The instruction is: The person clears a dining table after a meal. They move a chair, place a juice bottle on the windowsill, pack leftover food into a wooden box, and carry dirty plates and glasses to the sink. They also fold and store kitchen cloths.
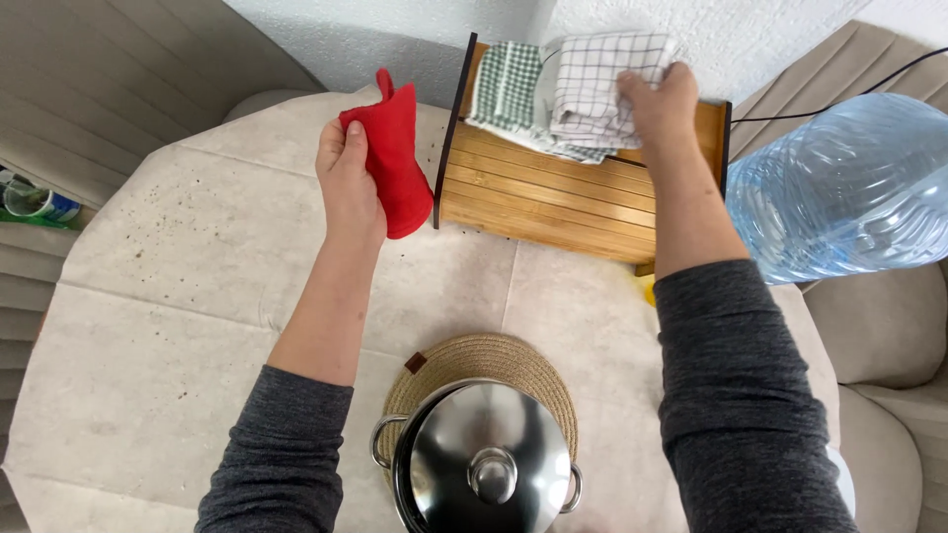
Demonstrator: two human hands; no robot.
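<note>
Your left hand (348, 183) is clamped on a red pot holder (395, 158): soft fabric, flat, with a small hanging loop at its top end. You hold it up in the air just left of the wooden bread box (553, 192), its right edge near the box's dark side panel; touching or not, can't tell from this angle. Thumb and fingers wrap its left edge, and the rest hangs free below your palm.

Your right hand (660, 104) is closed on a white checked dish towel (597, 84) lying on top of the bread box, fingers bunching the cloth. Just left of it on the same top lies a green checked towel (506, 84), partly under the white one.

The bread box has a slatted bamboo front and stands at the far edge of the table (168, 286), against the white wall. Right of the box, a big clear blue water jug (849, 183) lies close by, with a black cable running behind it.

Nearer you than the box: a round woven trivet (464, 360) carrying a steel pot (484, 459), lid on, knob centred, handles left and right. Nothing sits between pot and box except bare tabletop. A bit of something yellow (647, 289) shows below the box's right corner, mostly hidden by your right forearm.
</note>
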